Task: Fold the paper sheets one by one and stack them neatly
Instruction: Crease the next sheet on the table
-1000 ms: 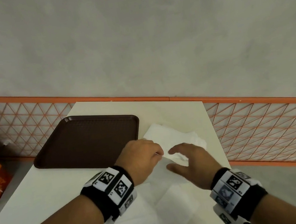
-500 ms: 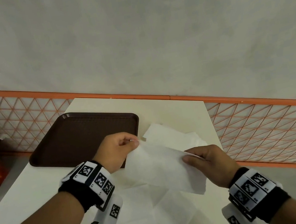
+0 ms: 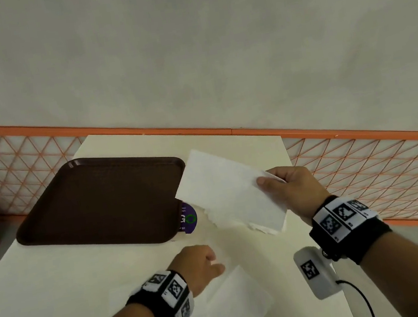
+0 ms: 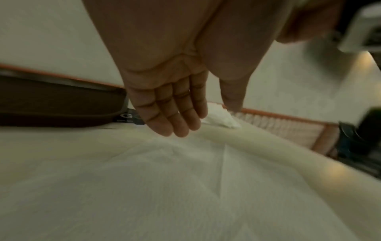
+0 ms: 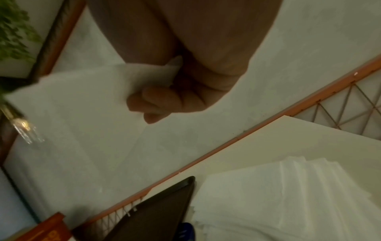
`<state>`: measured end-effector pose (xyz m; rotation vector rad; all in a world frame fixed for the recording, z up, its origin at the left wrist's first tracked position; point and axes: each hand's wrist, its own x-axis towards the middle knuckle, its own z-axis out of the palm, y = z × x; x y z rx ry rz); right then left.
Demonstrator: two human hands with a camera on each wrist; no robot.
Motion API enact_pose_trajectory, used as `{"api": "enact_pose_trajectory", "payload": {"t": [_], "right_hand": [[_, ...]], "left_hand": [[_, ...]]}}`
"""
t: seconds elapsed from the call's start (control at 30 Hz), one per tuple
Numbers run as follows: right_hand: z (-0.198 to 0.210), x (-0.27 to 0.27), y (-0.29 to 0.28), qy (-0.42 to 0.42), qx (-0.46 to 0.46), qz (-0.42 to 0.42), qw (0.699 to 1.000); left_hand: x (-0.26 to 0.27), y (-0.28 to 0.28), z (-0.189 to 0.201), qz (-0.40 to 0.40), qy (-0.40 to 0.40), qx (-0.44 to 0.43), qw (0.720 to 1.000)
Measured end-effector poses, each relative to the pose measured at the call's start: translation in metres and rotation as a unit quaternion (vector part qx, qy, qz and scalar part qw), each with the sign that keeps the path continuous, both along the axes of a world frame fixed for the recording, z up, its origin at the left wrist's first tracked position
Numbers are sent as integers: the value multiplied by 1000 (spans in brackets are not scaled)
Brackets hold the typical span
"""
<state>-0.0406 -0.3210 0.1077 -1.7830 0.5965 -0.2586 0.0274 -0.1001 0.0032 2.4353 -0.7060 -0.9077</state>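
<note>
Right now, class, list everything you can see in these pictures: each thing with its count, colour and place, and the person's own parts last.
folded sheet: one, white, held in the air above the stack
stack of folded sheets: one, white, on the table right of the tray
flat sheets: count unclear, white, near edge of the table
tray: one, dark brown, far left of the table
round label: one, purple, under the tray's near right corner
table: one, cream
mesh fence: one, orange, behind the table
left hand: fingers straight, over the flat sheets
right hand: pinches the folded sheet
</note>
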Motion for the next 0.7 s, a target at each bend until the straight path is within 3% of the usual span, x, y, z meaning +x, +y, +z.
{"api": "enact_pose_trajectory", "payload": {"t": [0.13, 0.3, 0.57, 0.7], "right_hand": [[-19, 26, -30, 46, -46, -39, 997], [-52, 54, -56, 88, -61, -73, 992], [-101, 91, -73, 154, -41, -72, 985], [-120, 99, -74, 214, -132, -36, 967]], "left_hand": [[-13, -15, -18, -100, -21, 91, 991], [-24, -36, -31, -134, -94, 145, 976], [-20, -47, -39, -145, -112, 139, 973], [-16, -40, -40, -104, -122, 98, 982]]}}
